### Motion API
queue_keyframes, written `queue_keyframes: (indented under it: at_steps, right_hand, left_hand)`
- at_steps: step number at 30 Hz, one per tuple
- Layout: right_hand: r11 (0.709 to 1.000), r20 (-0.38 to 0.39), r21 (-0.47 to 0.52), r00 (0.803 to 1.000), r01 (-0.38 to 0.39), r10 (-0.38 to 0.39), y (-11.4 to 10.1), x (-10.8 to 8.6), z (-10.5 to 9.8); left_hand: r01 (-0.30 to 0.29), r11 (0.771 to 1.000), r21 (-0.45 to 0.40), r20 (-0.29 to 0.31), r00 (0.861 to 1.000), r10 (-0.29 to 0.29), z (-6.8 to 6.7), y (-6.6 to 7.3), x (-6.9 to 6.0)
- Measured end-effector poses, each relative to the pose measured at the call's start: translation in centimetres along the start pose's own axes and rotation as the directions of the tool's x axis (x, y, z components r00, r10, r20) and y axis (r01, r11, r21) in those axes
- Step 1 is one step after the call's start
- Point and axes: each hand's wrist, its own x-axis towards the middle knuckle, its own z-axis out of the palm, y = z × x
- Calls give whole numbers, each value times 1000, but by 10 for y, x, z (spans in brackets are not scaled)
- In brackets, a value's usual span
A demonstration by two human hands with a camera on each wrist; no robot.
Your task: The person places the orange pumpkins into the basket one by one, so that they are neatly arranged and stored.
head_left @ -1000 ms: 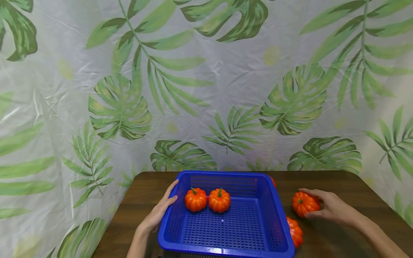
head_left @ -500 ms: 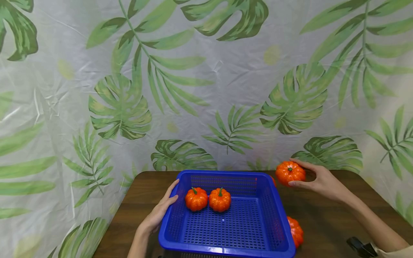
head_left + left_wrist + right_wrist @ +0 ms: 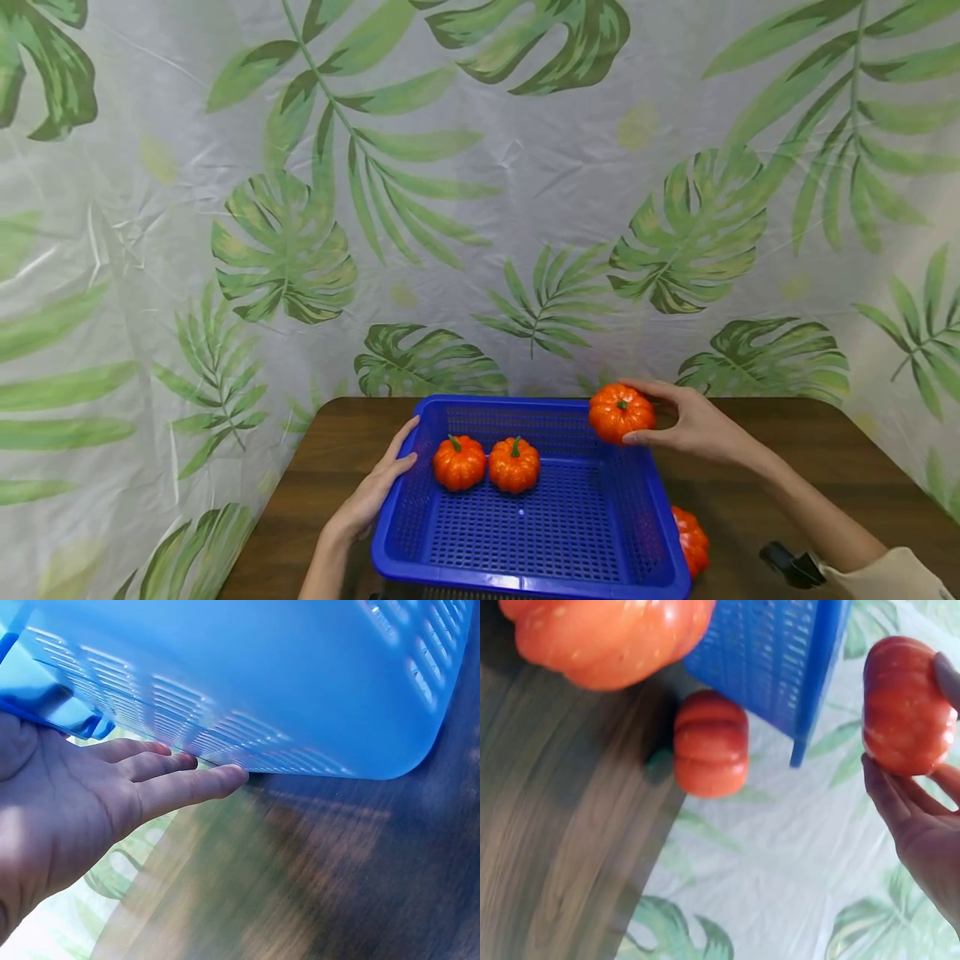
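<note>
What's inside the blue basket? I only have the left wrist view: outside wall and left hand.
Observer: A left pumpkin and a right pumpkin, side by side in the blue basket.
Operator: Right hand's out of my view. Holding anything?
Observer: Yes, the right hand grips a third pumpkin between thumb and fingers.
Operator: Any outside the basket, not in hand?
Observer: Two on the wooden table, per the right wrist view: a near pumpkin and a far pumpkin.

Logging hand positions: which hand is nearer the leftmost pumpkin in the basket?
Left. The left hand touches the basket beside the leftmost pumpkin; the right hand, well to the right, holds another pumpkin.
</note>
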Motion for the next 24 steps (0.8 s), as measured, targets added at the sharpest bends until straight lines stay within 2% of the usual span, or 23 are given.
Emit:
queue_keyframes:
  at_steps: [6,13,18,24]
  right_hand:
    - [1000,51,-6,998,25,-24,-6,9,17]
    - [994,75,-104,997,32,-24,-8,16,37]
    - [990,85,-130,995,63,-52,-11,22,50]
    - [980,134,-179,989,83,-59,-12,28,64]
  left_hand:
    - [-4,1000,5,-1,1000,4,0,0,1]
    - [-5,1000,3,-4,1000,5,1,-1,1]
    - [-5,1000,0,-4,1000,5,1,-1,1]
    - [-3,1000,11,0,1000,3,0,0,1]
